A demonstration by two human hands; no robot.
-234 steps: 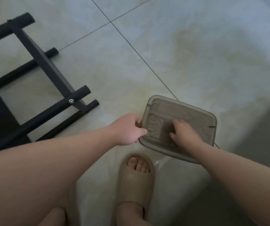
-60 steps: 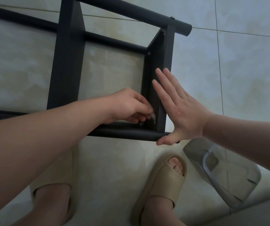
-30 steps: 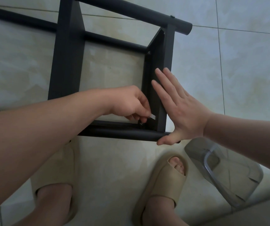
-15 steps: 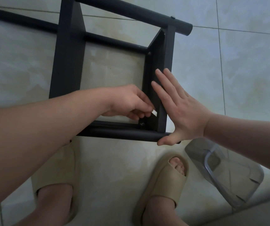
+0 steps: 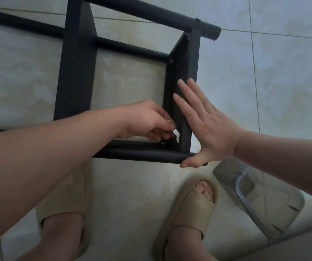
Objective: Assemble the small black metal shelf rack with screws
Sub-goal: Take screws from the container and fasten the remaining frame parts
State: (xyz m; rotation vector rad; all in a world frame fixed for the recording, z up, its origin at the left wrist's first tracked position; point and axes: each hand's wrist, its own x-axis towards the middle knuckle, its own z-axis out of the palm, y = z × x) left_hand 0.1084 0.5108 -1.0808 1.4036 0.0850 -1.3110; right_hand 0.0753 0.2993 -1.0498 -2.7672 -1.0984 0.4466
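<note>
**Two hands working at the corner of a black metal rack on a tiled floor**

A person is looking down at a pale tiled floor (image 5: 283, 91). Two feet in beige slippers are standing at the bottom of the view, the left slipper (image 5: 76, 194) partly hidden under the left forearm, the right slipper (image 5: 193, 210) showing toes. Just right of that foot, a clear grey-tinted plastic box (image 5: 275, 210) is sitting tilted on the floor.

The rack (image 5: 76, 72) is lying on the floor just ahead of the feet and filling the upper left of the view. It is matte black, made of round tubes joined by flat side bars, and the floor is showing through its open frame.

The left hand (image 5: 145, 119) is reaching inside the frame to the near right corner. Its fingers are curling and pinching a small pale piece (image 5: 176, 133), too little of it showing to name. Just below them a small screw (image 5: 163, 143) is sitting at the joint, partly covered by the hand.

The right hand (image 5: 208, 127) is pressing flat against the outer face of the side bar, fingers straight and released, thumb lying against the end of the near tube.
</note>
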